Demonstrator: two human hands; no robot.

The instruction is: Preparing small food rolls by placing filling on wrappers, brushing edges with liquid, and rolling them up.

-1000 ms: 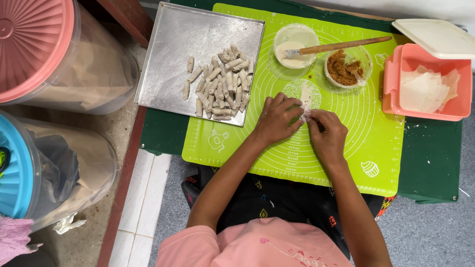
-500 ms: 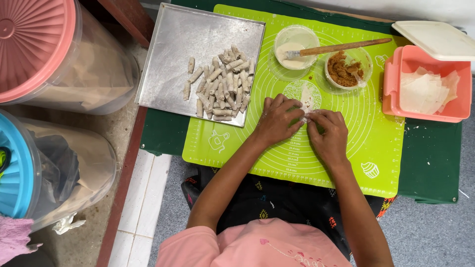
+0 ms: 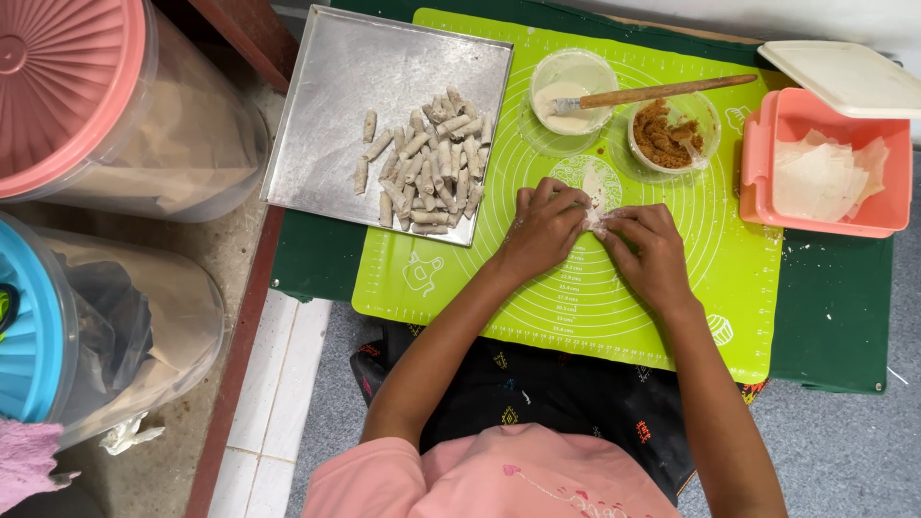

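My left hand (image 3: 543,228) and my right hand (image 3: 649,251) meet over a thin white wrapper (image 3: 595,190) that lies on the green silicone mat (image 3: 585,307). The fingertips of both hands pinch and fold the wrapper's near edge; what lies inside the fold is hidden. Just beyond the hands stand a clear bowl of white paste (image 3: 572,88) with a wooden-handled brush (image 3: 662,92) resting across it, and a clear bowl of brown filling (image 3: 670,138).
A metal tray (image 3: 336,144) at the left holds several small rolled pieces (image 3: 428,163). A pink box (image 3: 767,173) of white wrapper sheets (image 3: 821,178) sits at the right, its white lid (image 3: 844,77) behind. Two large lidded tubs, pink (image 3: 67,86) and blue (image 3: 29,326), stand on the floor left.
Both hands stay at the same spot on the wrapper; only the fingers shift slightly. Nothing else has moved.
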